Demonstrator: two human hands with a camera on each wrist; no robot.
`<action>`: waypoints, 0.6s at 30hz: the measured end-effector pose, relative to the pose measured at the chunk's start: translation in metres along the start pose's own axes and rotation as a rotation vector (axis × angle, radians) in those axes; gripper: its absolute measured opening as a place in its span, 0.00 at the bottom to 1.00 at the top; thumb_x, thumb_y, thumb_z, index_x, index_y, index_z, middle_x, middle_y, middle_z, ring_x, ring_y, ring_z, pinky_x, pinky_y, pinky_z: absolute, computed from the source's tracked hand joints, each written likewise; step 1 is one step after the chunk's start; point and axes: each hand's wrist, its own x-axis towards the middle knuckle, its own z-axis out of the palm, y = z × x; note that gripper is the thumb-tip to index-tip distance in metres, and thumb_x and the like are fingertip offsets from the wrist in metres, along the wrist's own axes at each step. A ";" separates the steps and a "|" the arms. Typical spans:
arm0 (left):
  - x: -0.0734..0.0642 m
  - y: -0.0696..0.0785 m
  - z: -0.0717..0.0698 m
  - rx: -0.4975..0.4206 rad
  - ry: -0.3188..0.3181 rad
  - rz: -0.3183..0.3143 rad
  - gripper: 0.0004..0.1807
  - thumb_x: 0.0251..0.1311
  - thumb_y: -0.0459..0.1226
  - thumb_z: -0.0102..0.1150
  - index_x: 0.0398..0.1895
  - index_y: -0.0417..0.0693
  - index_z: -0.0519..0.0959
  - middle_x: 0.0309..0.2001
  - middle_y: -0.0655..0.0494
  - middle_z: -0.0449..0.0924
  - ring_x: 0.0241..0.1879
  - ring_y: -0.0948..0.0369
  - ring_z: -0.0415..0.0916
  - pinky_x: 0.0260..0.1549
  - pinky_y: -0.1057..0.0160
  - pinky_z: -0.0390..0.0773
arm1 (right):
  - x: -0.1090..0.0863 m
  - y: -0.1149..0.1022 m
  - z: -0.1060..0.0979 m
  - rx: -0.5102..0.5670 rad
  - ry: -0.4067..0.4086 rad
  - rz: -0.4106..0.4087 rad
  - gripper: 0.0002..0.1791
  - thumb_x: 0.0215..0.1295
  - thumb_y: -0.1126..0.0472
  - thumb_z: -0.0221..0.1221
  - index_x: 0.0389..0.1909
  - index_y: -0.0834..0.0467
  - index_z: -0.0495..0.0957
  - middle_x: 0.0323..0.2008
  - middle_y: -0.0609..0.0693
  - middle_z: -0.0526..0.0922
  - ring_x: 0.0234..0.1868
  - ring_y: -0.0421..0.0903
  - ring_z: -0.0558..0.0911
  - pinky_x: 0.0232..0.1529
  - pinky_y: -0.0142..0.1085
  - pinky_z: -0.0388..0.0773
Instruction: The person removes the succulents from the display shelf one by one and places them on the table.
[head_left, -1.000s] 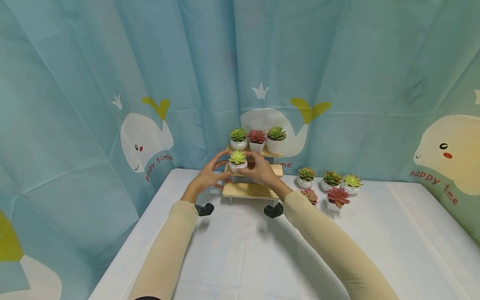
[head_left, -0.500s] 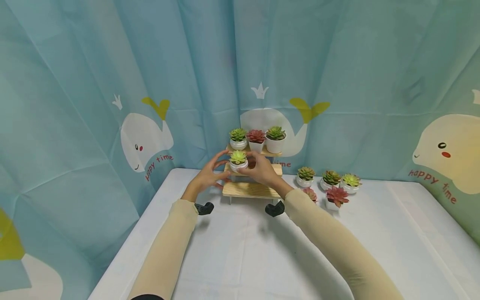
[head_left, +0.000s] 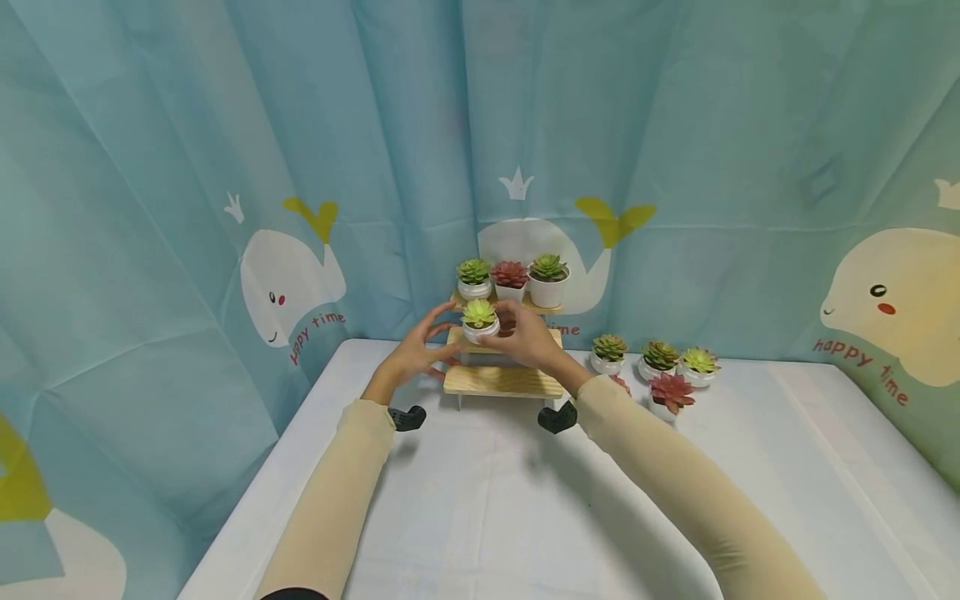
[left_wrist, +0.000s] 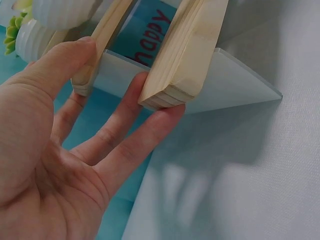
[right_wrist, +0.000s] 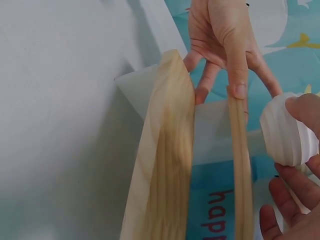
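Note:
A three-tier wooden plant stand (head_left: 504, 381) stands at the back of the table. My left hand (head_left: 415, 353) holds its left end: in the left wrist view the thumb lies on the middle board (left_wrist: 109, 35), with fingertips against the ends of the boards. My right hand (head_left: 534, 340) pinches a small round white pot (right_wrist: 286, 131) with a lime-green succulent (head_left: 479, 313), upright over the left part of the middle board. Along the top board sit a green succulent (head_left: 474, 278), a red one (head_left: 510, 280) and a larger green one (head_left: 549, 282).
Right of the stand are several more potted succulents, among them a red one (head_left: 670, 395) and a green one (head_left: 609, 353); my right sleeve partly covers another. A blue curtain (head_left: 720, 150) with printed whales hangs right behind the white table (head_left: 487, 500).
The lime-green succulent and my right hand have shifted slightly right along the middle board. My left hand stays at the stand's left end.

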 end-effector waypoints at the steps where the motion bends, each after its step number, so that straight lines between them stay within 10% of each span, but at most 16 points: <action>1: 0.000 -0.001 0.000 -0.001 0.000 0.001 0.44 0.72 0.35 0.62 0.82 0.74 0.51 0.80 0.44 0.50 0.63 0.30 0.72 0.39 0.36 0.84 | 0.000 -0.001 -0.001 0.010 -0.002 -0.003 0.31 0.64 0.59 0.72 0.65 0.64 0.72 0.56 0.60 0.81 0.56 0.56 0.83 0.57 0.48 0.81; 18: 0.000 -0.002 0.000 0.012 0.002 0.017 0.44 0.73 0.35 0.62 0.83 0.73 0.50 0.81 0.44 0.50 0.63 0.31 0.72 0.37 0.38 0.85 | -0.011 -0.020 -0.023 -0.011 -0.022 -0.021 0.34 0.64 0.55 0.72 0.67 0.63 0.72 0.59 0.58 0.79 0.57 0.55 0.81 0.58 0.51 0.78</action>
